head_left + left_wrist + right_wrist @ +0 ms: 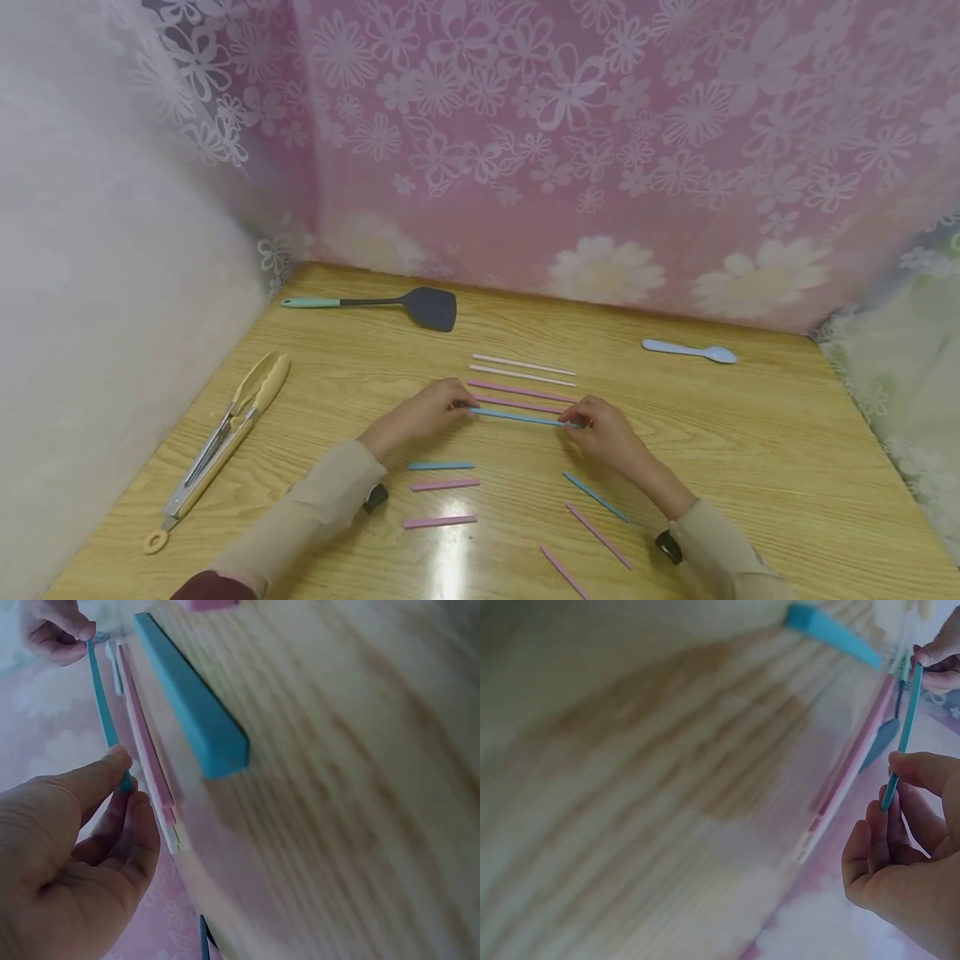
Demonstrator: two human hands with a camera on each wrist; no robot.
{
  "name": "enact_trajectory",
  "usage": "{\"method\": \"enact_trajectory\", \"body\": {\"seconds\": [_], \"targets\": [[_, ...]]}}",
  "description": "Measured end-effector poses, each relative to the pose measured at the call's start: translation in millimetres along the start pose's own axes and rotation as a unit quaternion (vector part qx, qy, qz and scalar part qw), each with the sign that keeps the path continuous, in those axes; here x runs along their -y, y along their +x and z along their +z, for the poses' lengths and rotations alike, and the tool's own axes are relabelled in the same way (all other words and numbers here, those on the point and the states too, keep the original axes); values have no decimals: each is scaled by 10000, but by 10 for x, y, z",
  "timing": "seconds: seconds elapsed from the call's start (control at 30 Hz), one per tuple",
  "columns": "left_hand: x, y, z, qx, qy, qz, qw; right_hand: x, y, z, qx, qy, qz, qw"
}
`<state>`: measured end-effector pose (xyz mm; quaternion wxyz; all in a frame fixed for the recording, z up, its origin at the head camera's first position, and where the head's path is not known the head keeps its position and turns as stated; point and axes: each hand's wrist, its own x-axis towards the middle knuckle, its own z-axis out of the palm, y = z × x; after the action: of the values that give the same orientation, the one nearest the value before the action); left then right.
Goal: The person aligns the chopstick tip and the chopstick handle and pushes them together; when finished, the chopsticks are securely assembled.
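Both hands held one long blue stick (516, 417) by its ends: the left hand (426, 412) pinched the left end between thumb and fingers, and the right hand (602, 432) pinched the right end in the same way. This stick was just above the wooden table (750, 433), in front of two long pink sticks (521, 391) and two white sticks (522, 365) lying in parallel rows. Shorter blue and pink sticks (442, 483) lay nearer to the person, while yellow tongs (225, 433), a dark spatula (390, 305) and a light blue spoon (690, 351) lay well apart.
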<state>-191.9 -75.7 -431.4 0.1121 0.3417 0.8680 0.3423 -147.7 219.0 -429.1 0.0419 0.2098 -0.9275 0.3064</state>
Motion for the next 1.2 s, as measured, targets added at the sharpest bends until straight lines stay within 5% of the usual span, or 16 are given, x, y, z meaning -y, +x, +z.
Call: {"method": "enact_trajectory", "body": {"seconds": [0.4, 1.2], "targets": [[40, 105, 96, 126, 170, -189, 9996, -142, 77, 35, 750, 228, 327, 9964], [39, 66, 89, 136, 19, -285, 9995, -103, 59, 9, 607, 248, 344, 9973]]}}
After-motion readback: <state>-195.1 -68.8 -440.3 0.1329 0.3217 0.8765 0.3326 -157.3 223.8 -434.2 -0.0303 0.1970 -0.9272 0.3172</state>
